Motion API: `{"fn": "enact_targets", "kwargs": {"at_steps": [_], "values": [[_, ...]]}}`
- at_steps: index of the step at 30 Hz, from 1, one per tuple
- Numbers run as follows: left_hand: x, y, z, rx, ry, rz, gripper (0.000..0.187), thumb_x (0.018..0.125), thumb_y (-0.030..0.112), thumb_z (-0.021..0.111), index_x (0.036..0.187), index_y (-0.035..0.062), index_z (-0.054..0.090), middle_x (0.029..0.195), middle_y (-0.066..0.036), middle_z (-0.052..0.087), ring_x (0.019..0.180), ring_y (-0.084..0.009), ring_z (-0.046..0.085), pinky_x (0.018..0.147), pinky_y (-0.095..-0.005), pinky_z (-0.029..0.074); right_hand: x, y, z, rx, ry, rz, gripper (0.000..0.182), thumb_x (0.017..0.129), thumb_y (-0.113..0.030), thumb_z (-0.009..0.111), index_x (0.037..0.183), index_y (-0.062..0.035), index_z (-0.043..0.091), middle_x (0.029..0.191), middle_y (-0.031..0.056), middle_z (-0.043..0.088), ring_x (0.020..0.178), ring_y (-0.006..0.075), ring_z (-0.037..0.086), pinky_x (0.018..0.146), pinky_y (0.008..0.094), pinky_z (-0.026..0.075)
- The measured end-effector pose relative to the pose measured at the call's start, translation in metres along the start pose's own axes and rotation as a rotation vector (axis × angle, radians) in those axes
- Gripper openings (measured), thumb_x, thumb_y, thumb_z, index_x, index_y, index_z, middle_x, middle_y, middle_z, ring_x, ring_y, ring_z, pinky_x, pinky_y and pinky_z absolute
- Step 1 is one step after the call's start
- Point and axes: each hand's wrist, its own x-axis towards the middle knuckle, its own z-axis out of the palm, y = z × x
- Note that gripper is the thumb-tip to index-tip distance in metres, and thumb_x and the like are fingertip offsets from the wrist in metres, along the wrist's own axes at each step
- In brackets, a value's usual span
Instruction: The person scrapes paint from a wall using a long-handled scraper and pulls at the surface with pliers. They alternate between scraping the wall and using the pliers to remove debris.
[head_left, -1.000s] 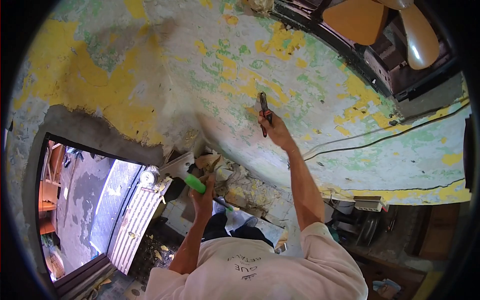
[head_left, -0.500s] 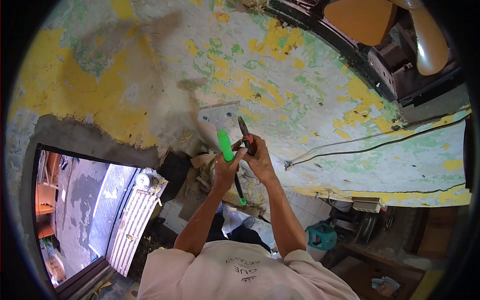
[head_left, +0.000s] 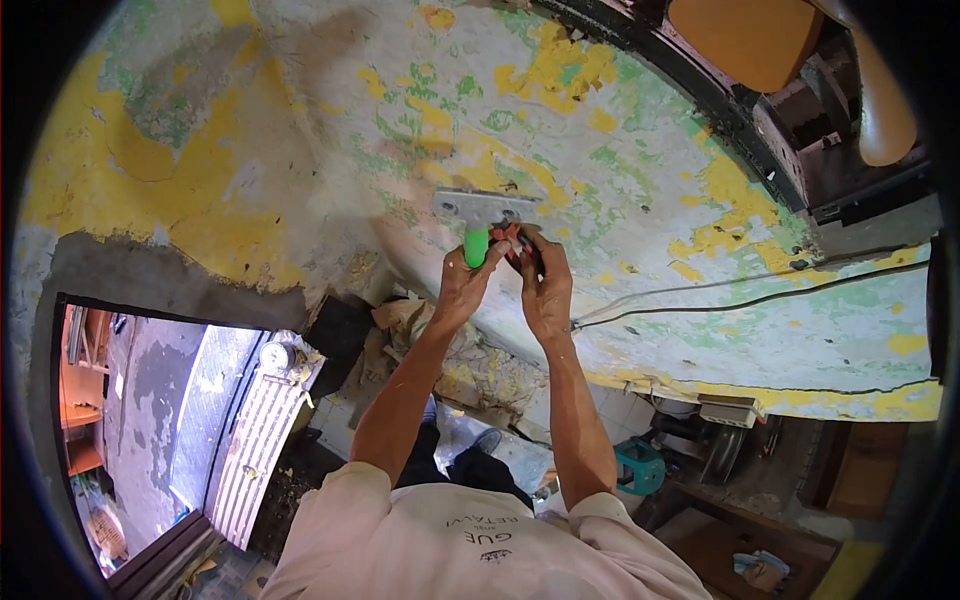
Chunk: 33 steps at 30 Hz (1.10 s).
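Observation:
A scraper with a wide metal blade (head_left: 487, 206) and a bright green handle (head_left: 475, 247) is in my left hand (head_left: 466, 283). My left fingers wrap round the handle just below the blade, thumb reaching toward the right. Close beside it, my right hand (head_left: 545, 285) grips pliers with red and black handles (head_left: 512, 238). The jaws of the pliers are hidden by the blade and fingers, near a bolt at the blade's right end. Both hands are raised before the wall (head_left: 400, 150), whose yellow and green paint is patchy and peeling.
A cable (head_left: 740, 297) runs along the wall at right. An orange-bladed fan (head_left: 745, 40) is at the upper right. Left is a window-like opening (head_left: 150, 420). Below lie rubble (head_left: 470, 370), a teal stool (head_left: 638, 467) and my feet (head_left: 487, 441).
Both hands have moved up and slightly right. The scraper has turned so its blade faces more toward me, and the pliers have come up against the blade end, their handles now spread.

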Motion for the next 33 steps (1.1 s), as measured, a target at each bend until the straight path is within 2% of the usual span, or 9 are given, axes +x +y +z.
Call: {"fn": "enact_targets", "kwargs": {"at_steps": [2, 11, 13, 17, 19, 23, 25, 27, 33], "values": [[0.009, 0.0, 0.002, -0.028, -0.003, -0.007, 0.036, 0.103, 0.032, 0.075, 0.119, 0.0001, 0.075, 0.073, 0.005, 0.057, 0.068, -0.0067, 0.045, 0.06, -0.0267, 0.04, 0.002, -0.014, -0.003, -0.18, 0.048, -0.055, 0.044, 0.1, 0.011, 0.058, 0.141, -0.0017, 0.059, 0.113, 0.0212, 0.06, 0.098, 0.0353, 0.064, 0.087, 0.0398, 0.054], [0.019, -0.003, 0.006, -0.07, 0.031, -0.067, 0.04, 0.101, 0.033, 0.077, 0.125, 0.001, 0.075, 0.089, -0.003, 0.072, 0.077, -0.0113, 0.06, 0.072, -0.0302, 0.051, 0.011, -0.005, -0.009, -0.224, 0.012, 0.046, 0.036, 0.105, -0.001, 0.06, 0.141, -0.0005, 0.061, 0.109, 0.0152, 0.059, 0.099, 0.0261, 0.061, 0.091, 0.0355, 0.05], [0.023, -0.003, 0.005, -0.042, 0.035, -0.106, 0.042, 0.1, 0.034, 0.078, 0.127, 0.0013, 0.075, 0.092, -0.004, 0.074, 0.079, -0.0121, 0.062, 0.074, -0.0303, 0.053, 0.01, 0.003, -0.004, -0.116, 0.098, -0.023, 0.035, 0.104, 0.001, 0.059, 0.138, -0.0031, 0.064, 0.107, 0.0167, 0.058, 0.092, 0.0273, 0.061, 0.082, 0.0391, 0.052], [0.026, 0.001, 0.006, -0.077, -0.013, -0.092, 0.045, 0.099, 0.033, 0.08, 0.129, 0.0003, 0.074, 0.096, -0.004, 0.075, 0.081, -0.0121, 0.063, 0.076, -0.0298, 0.053, 0.007, 0.006, -0.005, -0.139, 0.123, 0.015, 0.034, 0.105, -0.003, 0.06, 0.139, -0.0032, 0.064, 0.11, 0.0167, 0.063, 0.094, 0.0264, 0.065, 0.081, 0.037, 0.054], [0.029, 0.0, 0.006, -0.1, -0.007, -0.047, 0.046, 0.098, 0.032, 0.081, 0.13, -0.0002, 0.074, 0.096, -0.004, 0.076, 0.081, -0.0112, 0.062, 0.074, -0.0293, 0.051, 0.011, 0.002, -0.011, 0.005, 0.011, 0.169, 0.037, 0.109, -0.016, 0.062, 0.143, -0.0009, 0.061, 0.112, 0.0104, 0.067, 0.101, 0.0163, 0.062, 0.089, 0.0278, 0.05], [0.03, 0.003, 0.006, -0.048, 0.04, -0.055, 0.044, 0.099, 0.032, 0.08, 0.128, -0.0004, 0.075, 0.099, -0.004, 0.077, 0.083, -0.0095, 0.063, 0.076, -0.028, 0.05, 0.024, -0.007, -0.029, -0.235, -0.261, 0.313, 0.04, 0.105, -0.016, 0.063, 0.142, -0.0012, 0.061, 0.115, 0.0182, 0.071, 0.097, 0.0242, 0.073, 0.077, 0.0352, 0.058], [0.028, 0.004, 0.006, -0.028, 0.057, -0.019, 0.043, 0.099, 0.032, 0.08, 0.128, -0.0002, 0.075, 0.1, -0.004, 0.077, 0.085, -0.0091, 0.063, 0.078, -0.0271, 0.05, 0.028, 0.012, -0.029, 0.254, -0.347, 0.601, 0.044, 0.101, -0.024, 0.068, 0.14, -0.003, 0.064, 0.11, 0.0148, 0.073, 0.1, 0.0233, 0.072, 0.082, 0.0352, 0.056], [0.03, 0.004, 0.004, 0.026, 0.024, -0.13, 0.042, 0.1, 0.03, 0.079, 0.128, -0.0002, 0.075, 0.106, -0.007, 0.079, 0.091, -0.0108, 0.067, 0.086, -0.0273, 0.054, 0.031, 0.025, -0.031, 0.14, -0.402, 0.564, 0.046, 0.1, -0.03, 0.07, 0.136, -0.0021, 0.066, 0.107, 0.0131, 0.073, 0.099, 0.0237, 0.07, 0.086, 0.0353, 0.054], [0.029, -0.002, 0.001, -0.195, -0.057, 0.0, 0.031, 0.098, 0.015, 0.081, 0.123, -0.0029, 0.075, 0.109, -0.008, 0.077, 0.098, -0.0132, 0.07, 0.092, -0.0326, 0.06, 0.053, 0.035, -0.04, 0.066, -0.493, 0.668, 0.059, 0.094, -0.051, 0.075, 0.123, -0.0001, 0.07, 0.104, 0.0113, 0.069, 0.101, 0.0248, 0.06, 0.099, 0.0368, 0.044]]}}
